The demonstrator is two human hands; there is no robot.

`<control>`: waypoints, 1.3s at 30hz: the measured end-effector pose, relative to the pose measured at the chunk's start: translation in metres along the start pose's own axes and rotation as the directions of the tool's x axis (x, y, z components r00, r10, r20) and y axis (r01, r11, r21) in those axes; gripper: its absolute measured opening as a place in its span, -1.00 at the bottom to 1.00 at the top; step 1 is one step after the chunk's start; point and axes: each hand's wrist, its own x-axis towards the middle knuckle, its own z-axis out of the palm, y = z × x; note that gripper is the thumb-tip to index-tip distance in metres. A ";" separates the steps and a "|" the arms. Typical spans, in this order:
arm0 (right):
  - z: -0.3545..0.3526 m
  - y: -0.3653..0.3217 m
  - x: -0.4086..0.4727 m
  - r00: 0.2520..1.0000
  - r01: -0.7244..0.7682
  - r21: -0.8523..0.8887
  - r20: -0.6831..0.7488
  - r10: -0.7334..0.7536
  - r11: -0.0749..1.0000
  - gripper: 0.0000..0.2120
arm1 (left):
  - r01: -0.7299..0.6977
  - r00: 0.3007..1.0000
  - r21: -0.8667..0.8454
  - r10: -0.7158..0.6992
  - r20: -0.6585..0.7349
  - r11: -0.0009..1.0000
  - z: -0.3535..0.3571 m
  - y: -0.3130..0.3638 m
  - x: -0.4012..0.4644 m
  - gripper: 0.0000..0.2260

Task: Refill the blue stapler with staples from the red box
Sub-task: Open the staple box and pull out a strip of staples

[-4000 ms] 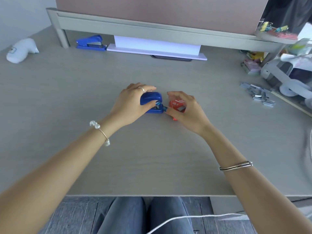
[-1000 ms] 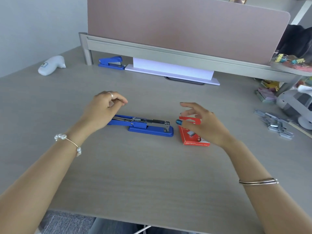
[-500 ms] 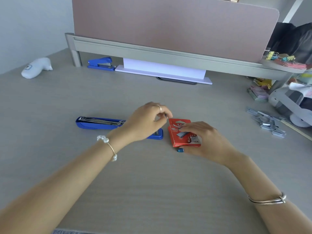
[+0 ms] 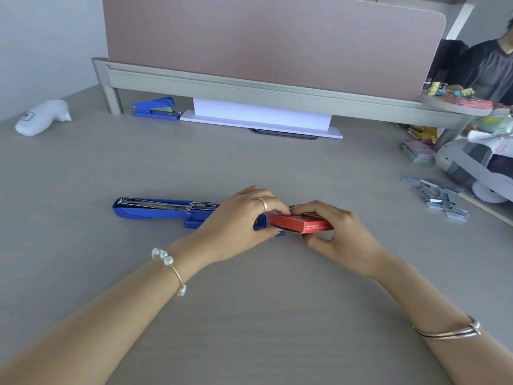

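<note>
The blue stapler [image 4: 155,209] lies folded open flat on the desk, its metal staple channel facing up; its right end is hidden behind my left hand. The red box [image 4: 301,224] is just to the right of it, lifted slightly and tilted. My right hand [image 4: 338,232] grips the box from the right side. My left hand [image 4: 238,223] pinches the box's left end with thumb and fingers. Whether the box flap is open is hidden by my fingers.
A second blue stapler [image 4: 155,108] sits at the back by the divider, beside a white paper stack [image 4: 261,118]. Loose staple strips [image 4: 435,195] lie at the right. A white object [image 4: 41,118] rests far left. Another person sits behind the divider at top right.
The stapler went from held shut to lying open flat. My left hand moved from the stapler to the red box, and both hands now hold the box raised off the desk.
</note>
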 end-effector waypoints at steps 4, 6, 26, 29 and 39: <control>-0.001 -0.004 0.000 0.997 -0.077 0.132 0.003 0.078 0.988 -0.65 | 0.007 0.997 -0.050 -0.011 -0.073 0.999 -0.003 0.001 -0.001 -0.79; -0.001 -0.003 0.000 0.998 -0.064 0.093 -0.008 0.065 0.994 -0.66 | 0.009 0.996 -0.081 -0.016 -0.085 0.997 -0.004 0.001 -0.002 -0.78; -0.023 -0.020 -0.005 0.987 -0.108 0.031 0.125 0.103 0.994 -0.38 | 0.067 0.988 -0.147 -0.086 -0.125 0.987 0.003 0.014 0.006 -0.82; -0.029 -0.033 -0.010 1.000 0.007 0.076 -0.007 -0.007 0.997 -0.50 | 0.086 0.975 -0.167 -0.117 -0.189 0.982 0.006 0.014 0.009 -0.82; -0.016 -0.023 -0.007 0.976 0.117 -0.411 -0.123 -0.182 0.904 -0.72 | 0.083 0.957 -0.196 -0.133 -0.256 0.977 0.014 0.018 0.018 -0.77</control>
